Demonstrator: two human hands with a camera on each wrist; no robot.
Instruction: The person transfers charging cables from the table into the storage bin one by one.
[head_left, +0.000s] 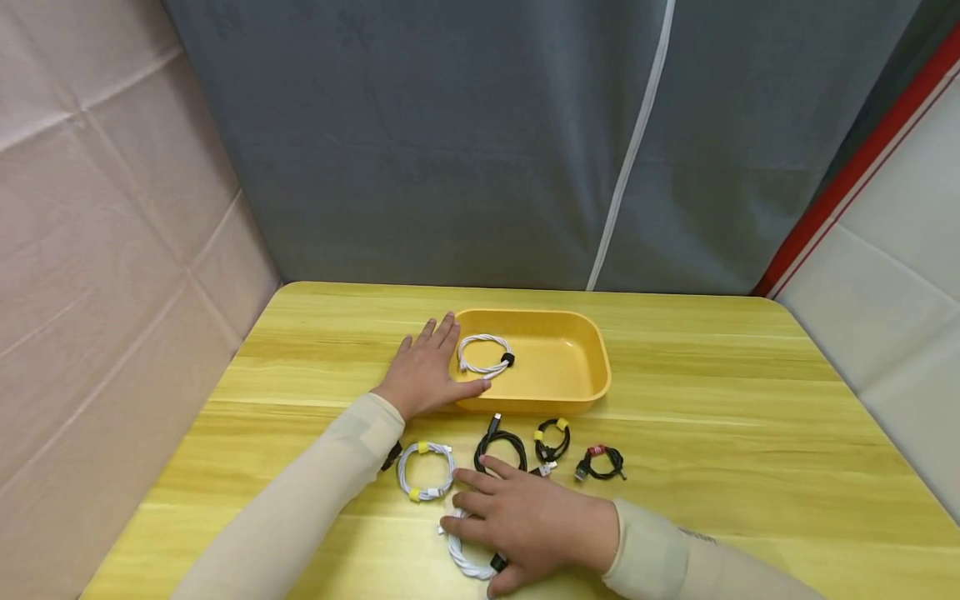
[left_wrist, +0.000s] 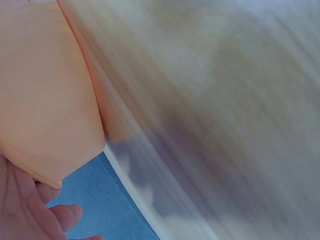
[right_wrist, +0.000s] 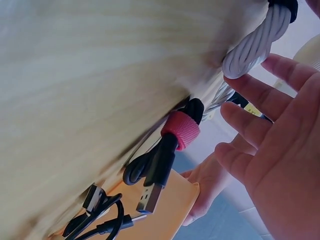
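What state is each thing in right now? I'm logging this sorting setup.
yellow tray: on the table, holding one coiled white cable.
left hand: resting flat against the tray's left end.
right hand: resting on a thick white coil.
white coil with yellow ties: lying on the table.
three black coils: tied, on the table.
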